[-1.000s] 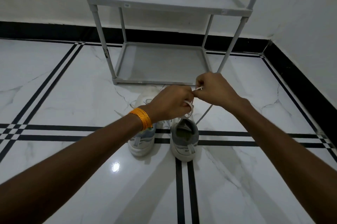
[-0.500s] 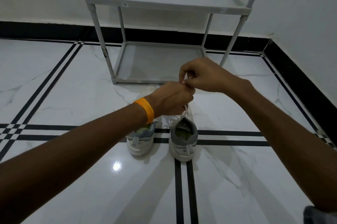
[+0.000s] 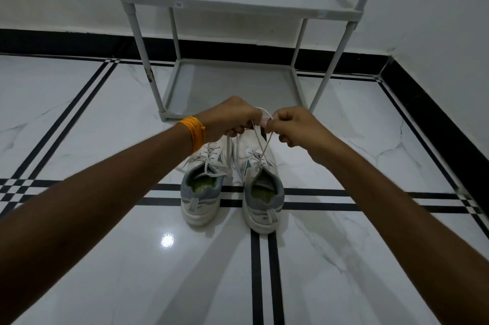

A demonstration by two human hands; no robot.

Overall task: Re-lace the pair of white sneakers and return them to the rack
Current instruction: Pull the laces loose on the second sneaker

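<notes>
Two white sneakers with grey heels stand side by side on the floor, heels toward me: the left sneaker (image 3: 202, 187) and the right sneaker (image 3: 260, 187). Above the right sneaker's toe, my left hand (image 3: 232, 118) and my right hand (image 3: 293, 126) each pinch an end of its white lace (image 3: 260, 150). The lace ends cross above the tongue and a loop arcs between my hands. An orange band sits on my left wrist. The left sneaker's lace lies loose over its tongue.
The grey two-shelf rack (image 3: 238, 86) stands just beyond the sneakers against the white wall, both shelves bare. A black skirting runs along the walls, with the room's corner at the right. The floor is glossy white marble with black stripes.
My hands have lifted and drawn apart, uncovering the sneakers' fronts and pulling the lace ends up taut. The right hand moved from over the left hand to its right side.
</notes>
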